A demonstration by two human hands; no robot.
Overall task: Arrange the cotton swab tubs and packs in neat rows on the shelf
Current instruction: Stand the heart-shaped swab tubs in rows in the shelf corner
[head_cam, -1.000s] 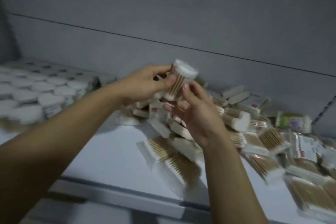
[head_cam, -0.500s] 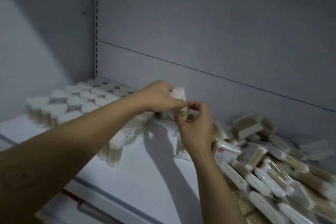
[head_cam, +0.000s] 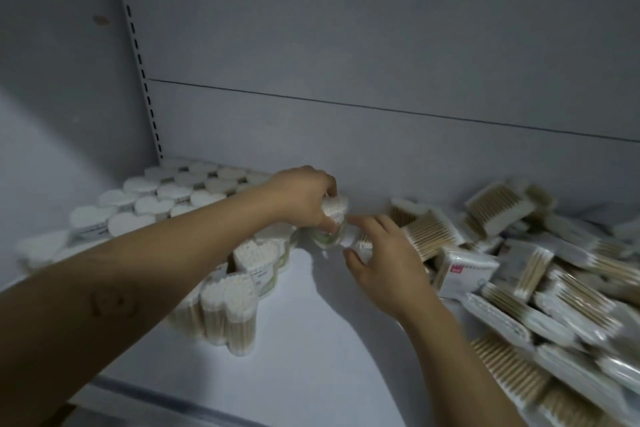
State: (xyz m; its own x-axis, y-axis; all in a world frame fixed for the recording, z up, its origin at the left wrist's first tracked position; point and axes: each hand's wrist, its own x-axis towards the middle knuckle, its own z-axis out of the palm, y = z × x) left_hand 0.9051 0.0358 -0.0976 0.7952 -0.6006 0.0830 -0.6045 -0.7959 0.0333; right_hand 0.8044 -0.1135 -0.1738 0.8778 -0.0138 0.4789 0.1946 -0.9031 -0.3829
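The tub (head_cam: pixel 335 211) has come down from mid-air to the shelf (head_cam: pixel 311 340), at the right end of the standing tubs (head_cam: pixel 166 198). The left hand (head_cam: pixel 301 198) grips its top. The right hand (head_cam: pixel 384 256) curls loosely at its base, but I cannot tell whether it grips. The row gains one tub, and the heap of packs (head_cam: pixel 519 270) still waits.

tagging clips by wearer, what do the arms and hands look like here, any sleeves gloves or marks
Both forearms are bare up to the frame edge: no sleeves, gloves, watch or bracelet show. The left hand and right hand carry no visible rings. The left forearm has a faint dark roundish mark on it; blur hides its detail.
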